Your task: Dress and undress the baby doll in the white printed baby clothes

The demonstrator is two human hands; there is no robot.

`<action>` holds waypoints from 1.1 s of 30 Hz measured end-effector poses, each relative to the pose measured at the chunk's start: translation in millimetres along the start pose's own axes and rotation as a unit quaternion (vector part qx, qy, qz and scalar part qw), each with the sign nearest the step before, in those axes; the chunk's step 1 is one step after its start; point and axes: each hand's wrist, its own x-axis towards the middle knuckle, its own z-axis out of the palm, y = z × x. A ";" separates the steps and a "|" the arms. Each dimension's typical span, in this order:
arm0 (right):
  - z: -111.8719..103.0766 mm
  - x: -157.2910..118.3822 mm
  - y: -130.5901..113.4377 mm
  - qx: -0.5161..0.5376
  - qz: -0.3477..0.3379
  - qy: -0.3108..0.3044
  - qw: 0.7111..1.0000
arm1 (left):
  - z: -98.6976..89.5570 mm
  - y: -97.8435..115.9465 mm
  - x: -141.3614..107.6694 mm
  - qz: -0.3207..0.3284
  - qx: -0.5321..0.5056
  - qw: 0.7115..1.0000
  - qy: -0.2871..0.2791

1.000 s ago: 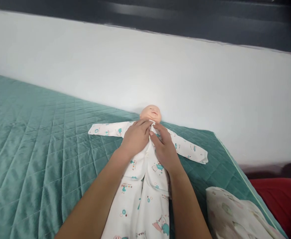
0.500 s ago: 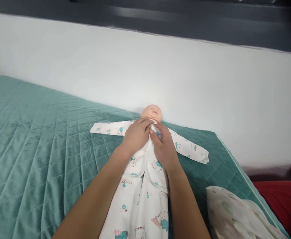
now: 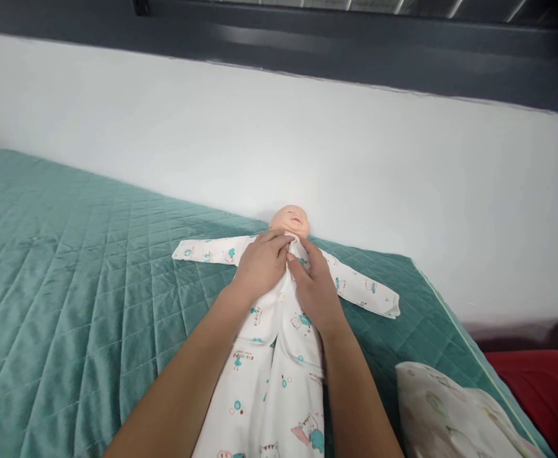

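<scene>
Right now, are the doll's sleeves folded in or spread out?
Spread out: one sleeve reaches left, the other sleeve reaches right, both across the green quilt.

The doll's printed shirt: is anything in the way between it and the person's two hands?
Nothing visible is. The left hand and right hand both touch the shirt directly, just below the doll's head. The patterned cloth lies off to the right.

The lone head view looks forward and down over the person's hands.
</scene>
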 end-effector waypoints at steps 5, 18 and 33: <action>-0.9 -0.7 0.3 0.011 -0.002 -0.008 1.000 | -1.3 1.6 -0.5 -0.018 -0.010 1.000 0.003; -4.0 -3.4 -6.4 0.130 0.024 0.062 0.989 | -33.2 7.5 -5.1 -0.052 -0.218 0.970 -0.088; -12.4 -2.7 -0.1 0.225 0.009 -0.051 0.973 | -37.4 -17.0 -5.5 0.018 -0.220 0.960 -0.174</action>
